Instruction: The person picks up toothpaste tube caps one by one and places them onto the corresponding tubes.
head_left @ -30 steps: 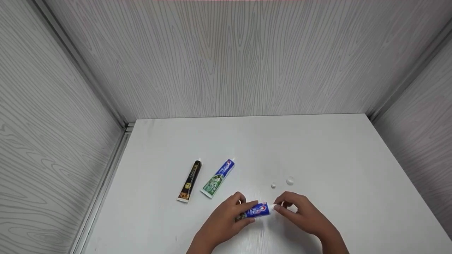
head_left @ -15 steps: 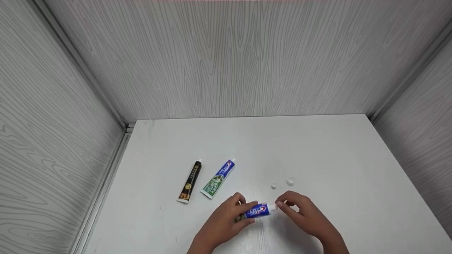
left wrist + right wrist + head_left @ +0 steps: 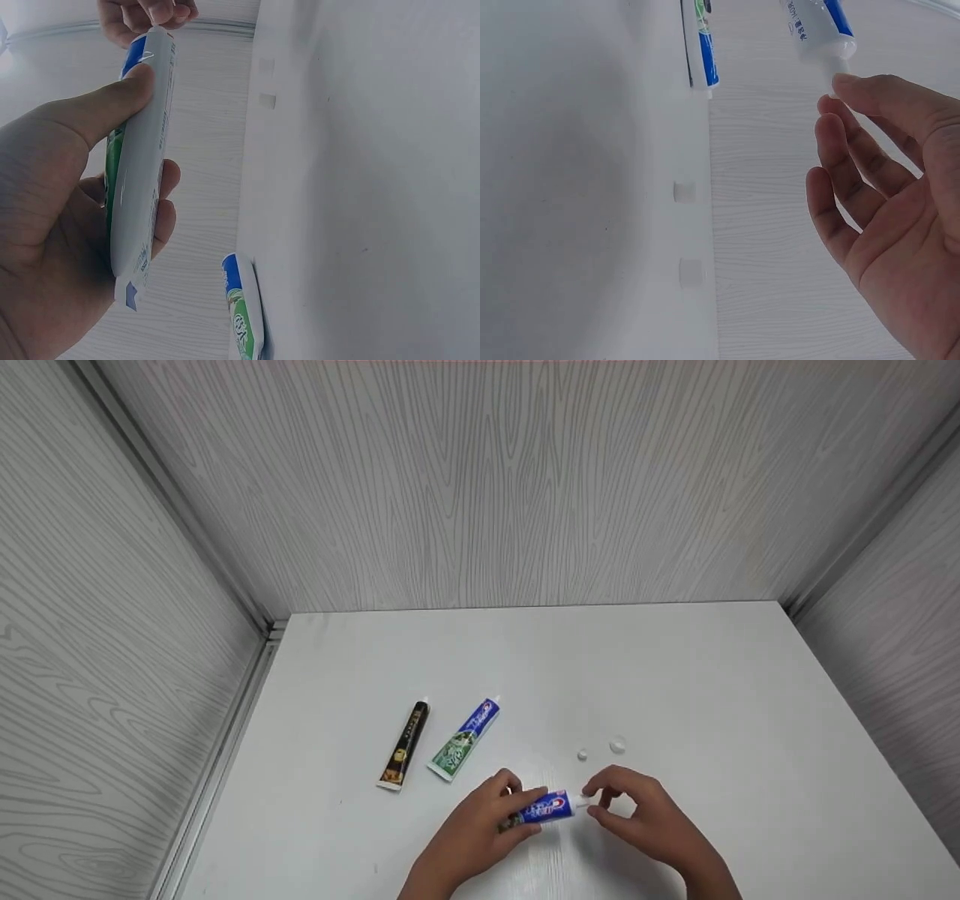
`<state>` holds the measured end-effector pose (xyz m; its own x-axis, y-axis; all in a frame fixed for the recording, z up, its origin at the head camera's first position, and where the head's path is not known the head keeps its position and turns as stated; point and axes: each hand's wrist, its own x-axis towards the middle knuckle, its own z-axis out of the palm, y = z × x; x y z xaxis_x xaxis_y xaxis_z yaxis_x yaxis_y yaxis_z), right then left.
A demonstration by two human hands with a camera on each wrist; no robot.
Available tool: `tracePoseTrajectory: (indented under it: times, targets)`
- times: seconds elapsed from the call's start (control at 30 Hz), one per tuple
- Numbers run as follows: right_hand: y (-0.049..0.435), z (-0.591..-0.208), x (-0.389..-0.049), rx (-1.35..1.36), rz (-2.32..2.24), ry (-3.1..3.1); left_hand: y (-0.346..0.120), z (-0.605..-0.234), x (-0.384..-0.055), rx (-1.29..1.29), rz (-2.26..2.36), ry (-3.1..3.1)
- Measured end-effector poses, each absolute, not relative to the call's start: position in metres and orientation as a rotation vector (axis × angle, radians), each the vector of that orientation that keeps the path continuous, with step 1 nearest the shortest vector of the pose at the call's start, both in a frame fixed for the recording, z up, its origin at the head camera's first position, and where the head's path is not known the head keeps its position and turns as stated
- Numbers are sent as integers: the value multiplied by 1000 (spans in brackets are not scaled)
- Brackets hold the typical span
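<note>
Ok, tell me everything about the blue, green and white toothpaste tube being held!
The tube looks like smooth plastic: blue and green front, white back, printed lettering, flattened tail. The left hand has it in its grip above the white table, its narrow white tip towards the right hand, whose thumb touches it. I can't tell whether that tip is capped.

the held tube (image 3: 141, 169) is blue, green and white.
</note>
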<state>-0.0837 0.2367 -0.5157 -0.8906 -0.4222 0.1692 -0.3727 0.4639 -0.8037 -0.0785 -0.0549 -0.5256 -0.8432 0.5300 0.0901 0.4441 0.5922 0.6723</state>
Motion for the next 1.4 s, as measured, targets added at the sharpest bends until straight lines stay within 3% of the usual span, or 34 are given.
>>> tracePoseTrajectory:
  times: [0.6,1.4]
  targets:
    - [236,-521,-88,-623,-1404,2552,-56,-526,-79,834,1124,2690]
    - [235,-519,-85,-720,-1425,2624,-54,-525,-78,833,1094,2688]
